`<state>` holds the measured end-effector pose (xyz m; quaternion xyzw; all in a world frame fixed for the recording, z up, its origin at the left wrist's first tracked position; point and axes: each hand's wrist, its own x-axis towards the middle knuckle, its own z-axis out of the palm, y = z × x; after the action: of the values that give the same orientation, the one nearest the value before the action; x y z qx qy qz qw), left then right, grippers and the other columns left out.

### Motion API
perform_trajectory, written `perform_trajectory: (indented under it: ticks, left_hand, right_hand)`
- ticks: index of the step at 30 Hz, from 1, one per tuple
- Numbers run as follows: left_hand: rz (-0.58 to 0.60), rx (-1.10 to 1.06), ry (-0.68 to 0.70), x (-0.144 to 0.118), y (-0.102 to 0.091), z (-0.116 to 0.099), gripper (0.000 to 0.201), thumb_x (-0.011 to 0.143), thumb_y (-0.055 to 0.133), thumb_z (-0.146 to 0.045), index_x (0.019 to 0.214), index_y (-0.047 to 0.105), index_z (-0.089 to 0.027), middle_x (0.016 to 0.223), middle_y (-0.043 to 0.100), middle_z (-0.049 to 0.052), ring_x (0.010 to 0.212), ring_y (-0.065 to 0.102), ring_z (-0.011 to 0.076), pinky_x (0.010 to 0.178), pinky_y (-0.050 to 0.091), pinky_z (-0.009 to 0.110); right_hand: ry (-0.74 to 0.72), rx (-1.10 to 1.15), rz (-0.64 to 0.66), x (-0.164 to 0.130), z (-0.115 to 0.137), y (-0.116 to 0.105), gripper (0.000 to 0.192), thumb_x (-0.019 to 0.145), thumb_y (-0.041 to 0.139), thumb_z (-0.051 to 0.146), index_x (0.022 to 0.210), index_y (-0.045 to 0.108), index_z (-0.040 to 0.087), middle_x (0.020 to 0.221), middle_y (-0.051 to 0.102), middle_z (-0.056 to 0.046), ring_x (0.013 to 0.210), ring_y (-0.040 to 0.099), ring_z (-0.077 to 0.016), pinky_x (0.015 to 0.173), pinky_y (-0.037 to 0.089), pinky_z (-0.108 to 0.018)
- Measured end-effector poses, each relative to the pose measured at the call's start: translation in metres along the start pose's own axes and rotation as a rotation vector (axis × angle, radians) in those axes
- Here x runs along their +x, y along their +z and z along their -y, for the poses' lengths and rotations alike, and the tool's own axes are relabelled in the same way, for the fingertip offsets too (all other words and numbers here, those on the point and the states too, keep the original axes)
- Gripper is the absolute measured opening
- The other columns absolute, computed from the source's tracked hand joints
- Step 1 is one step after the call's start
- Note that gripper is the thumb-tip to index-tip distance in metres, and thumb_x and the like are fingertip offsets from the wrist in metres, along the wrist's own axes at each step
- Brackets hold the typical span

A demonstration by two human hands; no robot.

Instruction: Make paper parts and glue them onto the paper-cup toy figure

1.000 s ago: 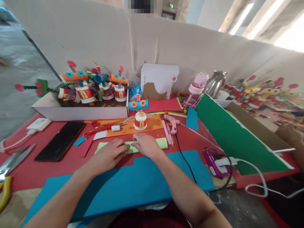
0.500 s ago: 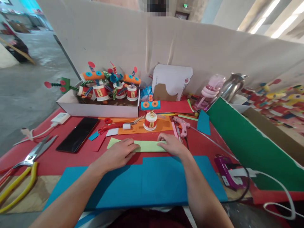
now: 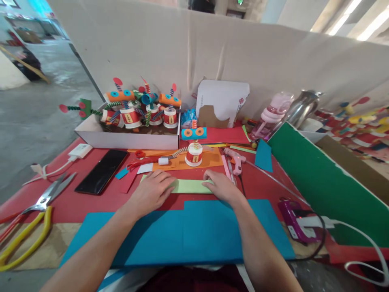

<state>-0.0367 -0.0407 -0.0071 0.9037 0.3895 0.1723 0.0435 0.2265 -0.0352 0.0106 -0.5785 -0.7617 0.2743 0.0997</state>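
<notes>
black phone [image 3: 101, 172], lying flat | scissors [image 3: 43, 201], blades parted, left of phone | white adapter [image 3: 80, 150] near phone's far end | pink bottle [image 3: 271, 116] beside metal jug [image 3: 300, 107] | purple power strip [image 3: 286, 215] with white plug [image 3: 313, 222]

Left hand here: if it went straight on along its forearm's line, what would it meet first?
Probably the blue-headed cup figure, standing beyond the pale green paper that the left hand touches. The flat orange paper would likely pass beneath; depth is uncertain from one view.

From here I see bright light at upper right (pale streaks [image 3: 373, 23], nearly washed out), soft shadows across the blue sheet [image 3: 212, 231], and stretched, blurry edges.
</notes>
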Motion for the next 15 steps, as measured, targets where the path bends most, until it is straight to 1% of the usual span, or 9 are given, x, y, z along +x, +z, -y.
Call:
perform_trajectory:
  ticks: [2,5,8,11,15]
  left_hand:
    - [-0.032,0.051,-0.083,-0.0006,0.0018,0.0023,0.03,0.094,0.038,-0.027,0.11,0.062,-0.018,0.104,0.064,0.011,0.101,0.052,0.0253,0.086,0.044,0.043]
    - [-0.016,0.117,-0.158,-0.0009,0.0024,0.0048,0.03,0.093,0.039,-0.025,0.11,0.062,-0.018,0.102,0.064,0.012,0.101,0.052,0.027,0.085,0.043,0.044]
    - [0.019,0.144,-0.188,-0.0001,0.0011,0.0051,0.026,0.091,0.04,-0.023,0.103,0.063,-0.018,0.098,0.062,0.012,0.098,0.051,0.0276,0.08,0.043,0.043]
    - [0.026,0.16,-0.204,0.001,0.0004,0.0047,0.023,0.09,0.041,-0.023,0.094,0.063,-0.019,0.094,0.061,0.011,0.094,0.051,0.0267,0.076,0.042,0.041]
    - [0.034,0.192,-0.233,0.0018,0.0005,0.005,0.018,0.088,0.045,-0.023,0.092,0.061,-0.019,0.095,0.06,0.01,0.094,0.05,0.0269,0.077,0.042,0.041]
  right_hand:
    - [-0.002,-0.005,0.005,-0.0002,-0.0002,0.0004,0.004,0.086,0.055,0.022,0.085,0.054,0.019,0.084,0.063,-0.002,0.077,0.056,-0.0155,0.066,0.033,-0.025]
    - [0.003,-0.02,0.003,-0.0003,-0.0001,0.0008,0.005,0.086,0.056,0.023,0.084,0.054,0.019,0.084,0.063,-0.003,0.077,0.055,-0.0156,0.065,0.033,-0.025]
    - [0.007,-0.028,-0.004,0.0,-0.0001,0.001,0.007,0.085,0.057,0.024,0.083,0.054,0.019,0.084,0.063,-0.003,0.079,0.056,-0.0161,0.066,0.033,-0.025]
    - [0.009,-0.024,-0.001,0.0005,-0.0003,0.001,0.007,0.085,0.057,0.024,0.082,0.054,0.019,0.085,0.063,-0.003,0.079,0.056,-0.0161,0.066,0.033,-0.025]
    - [0.015,-0.037,0.002,0.0009,0.0003,0.0006,0.007,0.086,0.056,0.024,0.083,0.054,0.019,0.085,0.063,-0.003,0.078,0.056,-0.016,0.065,0.033,-0.025]
